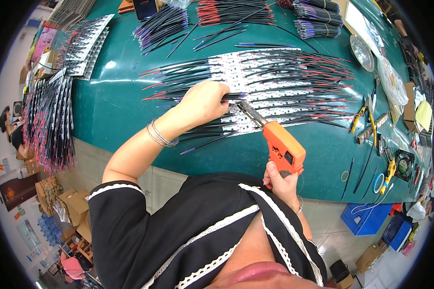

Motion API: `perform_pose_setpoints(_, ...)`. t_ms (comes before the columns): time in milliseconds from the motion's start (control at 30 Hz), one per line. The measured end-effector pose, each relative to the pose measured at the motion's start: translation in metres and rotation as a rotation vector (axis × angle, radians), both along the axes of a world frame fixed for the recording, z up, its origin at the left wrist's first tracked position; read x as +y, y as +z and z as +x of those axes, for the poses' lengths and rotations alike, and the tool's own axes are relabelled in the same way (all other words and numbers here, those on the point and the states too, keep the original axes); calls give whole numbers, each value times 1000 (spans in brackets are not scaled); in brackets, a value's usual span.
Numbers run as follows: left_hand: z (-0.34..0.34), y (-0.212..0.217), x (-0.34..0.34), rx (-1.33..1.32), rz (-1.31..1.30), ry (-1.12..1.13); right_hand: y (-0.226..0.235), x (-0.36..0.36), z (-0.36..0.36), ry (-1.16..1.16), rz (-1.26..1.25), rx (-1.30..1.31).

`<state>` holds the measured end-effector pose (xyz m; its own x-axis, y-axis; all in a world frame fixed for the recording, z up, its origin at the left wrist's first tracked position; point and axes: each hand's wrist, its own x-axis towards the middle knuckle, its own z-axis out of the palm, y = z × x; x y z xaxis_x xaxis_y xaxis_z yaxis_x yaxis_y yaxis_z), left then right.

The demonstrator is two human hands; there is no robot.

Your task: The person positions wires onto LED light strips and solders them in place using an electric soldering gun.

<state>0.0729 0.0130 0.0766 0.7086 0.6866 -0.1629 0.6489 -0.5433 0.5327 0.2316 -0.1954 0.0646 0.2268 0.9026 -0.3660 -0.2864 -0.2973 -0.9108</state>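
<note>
A white panel of small circuit boards [219,67] lies on the green table, with rows of black wires [318,79] reaching out over both sides, many ending in red tips. My left hand [205,101] is closed in a pinch on a black wire [236,96] over the panel's left part. My right hand [282,180] is wrapped round the handle of an orange soldering gun [285,144]. The gun's metal nose points up and left, its end close to the wire beside my left fingers. Whether the tip touches the board I cannot tell.
Bundles of black wires [234,12] lie along the far side. Finished-looking wired panels [50,115] hang over the left edge. At the right are a metal dish [361,52], yellow-handled pliers [358,119], a plastic bag [393,82] and a small fan [404,164].
</note>
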Motion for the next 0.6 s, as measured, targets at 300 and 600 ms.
perform_pose_setpoints(300,4,5,1,45,4,-13,-2,-1,0,22,0,-41)
perform_pose_setpoints(600,4,6,1,48,-8,-14,-4,-1,0,3,-24,8)
